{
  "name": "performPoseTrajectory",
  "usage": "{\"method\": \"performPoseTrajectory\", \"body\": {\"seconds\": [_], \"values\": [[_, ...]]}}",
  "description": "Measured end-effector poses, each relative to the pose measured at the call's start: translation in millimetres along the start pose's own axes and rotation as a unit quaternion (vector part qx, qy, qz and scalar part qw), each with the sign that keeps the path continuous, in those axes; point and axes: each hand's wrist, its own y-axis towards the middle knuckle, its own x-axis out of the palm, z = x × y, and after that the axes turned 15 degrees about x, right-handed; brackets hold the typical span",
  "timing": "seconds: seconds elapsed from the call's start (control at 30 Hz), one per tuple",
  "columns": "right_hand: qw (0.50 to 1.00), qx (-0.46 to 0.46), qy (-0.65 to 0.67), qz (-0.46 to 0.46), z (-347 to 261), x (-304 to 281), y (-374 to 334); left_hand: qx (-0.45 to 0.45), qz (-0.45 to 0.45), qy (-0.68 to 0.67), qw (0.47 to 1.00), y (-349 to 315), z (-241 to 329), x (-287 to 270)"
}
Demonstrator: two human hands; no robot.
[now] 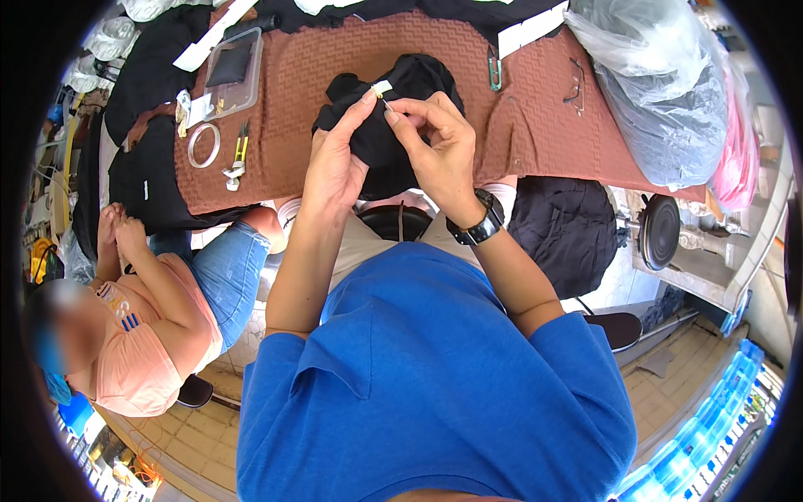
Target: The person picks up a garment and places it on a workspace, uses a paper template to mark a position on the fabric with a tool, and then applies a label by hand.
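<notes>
A crumpled black cloth garment [381, 155] lies at the near edge of the table, in front of me. My left hand [336, 159] is closed on it, thumb raised beside a small white tag [382, 87] at its upper part. Close by on the right, my right hand [439, 146] pinches a thin, pale thing, perhaps a needle or pin, between thumb and forefinger. It is too small to name. The two hands' fingertips nearly meet at the tag. A dark watch sits on my right wrist.
On the brown-covered table [309, 63] are a clear plastic box [247, 92], a clear ring [204, 145], yellow-handled snips [241, 151], green snips [495, 74], glasses [575, 84] and a large plastic bag [669, 100]. A co-worker [159, 335] sits at left, hands together.
</notes>
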Motion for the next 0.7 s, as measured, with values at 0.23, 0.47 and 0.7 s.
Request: {"method": "performPoseTrajectory", "body": {"seconds": [0.23,0.47,0.7], "values": [[1.000,0.004,0.006,0.003,-0.5,-0.1,0.6,-0.007,0.001,-0.002,1.000,0.5,-1.1,-0.1],[1.000,0.021,0.013,-0.002,1.0,0.2,0.9,-0.006,0.003,-0.007,1.000,2.3,-3.2,-1.8],[1.000,0.022,0.016,-0.004,4.5,-0.2,1.0,-0.008,0.005,-0.007,1.000,1.4,-3.1,-1.5]]}}
